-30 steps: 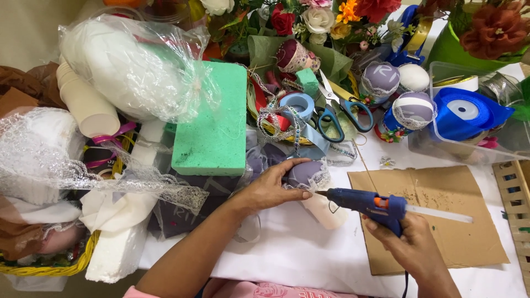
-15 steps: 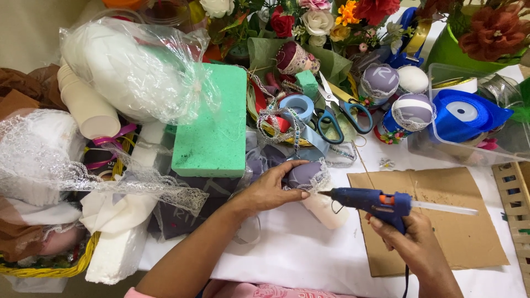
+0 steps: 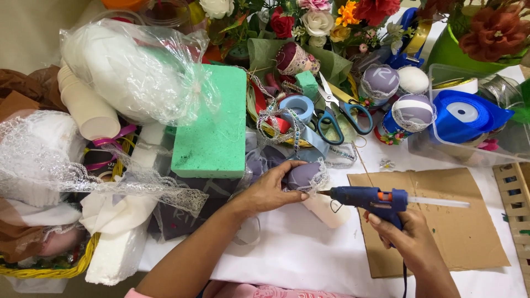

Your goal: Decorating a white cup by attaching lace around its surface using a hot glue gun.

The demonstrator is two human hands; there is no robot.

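Observation:
My left hand (image 3: 271, 187) grips a purple fabric-covered ball with white lace trim (image 3: 305, 175), holding it on the white table covering. My right hand (image 3: 407, 237) holds a blue hot glue gun (image 3: 369, 199) with an orange trigger part. Its nozzle points left and sits right beside the lace edge of the ball. A clear glue stick (image 3: 439, 202) sticks out of the back of the gun. A white cup-shaped piece (image 3: 328, 211) lies under the nozzle.
A cardboard sheet (image 3: 452, 232) lies under my right hand. A green foam block (image 3: 214, 124), blue-handled scissors (image 3: 341, 113), ribbon rolls (image 3: 462, 115), finished purple balls (image 3: 381, 81), artificial flowers (image 3: 317, 19), bagged foam (image 3: 130, 69) and lace (image 3: 66, 176) crowd the table's back and left.
The glue gun has shifted slightly, its nozzle now close against the ball's lace edge. My left hand stays on the ball.

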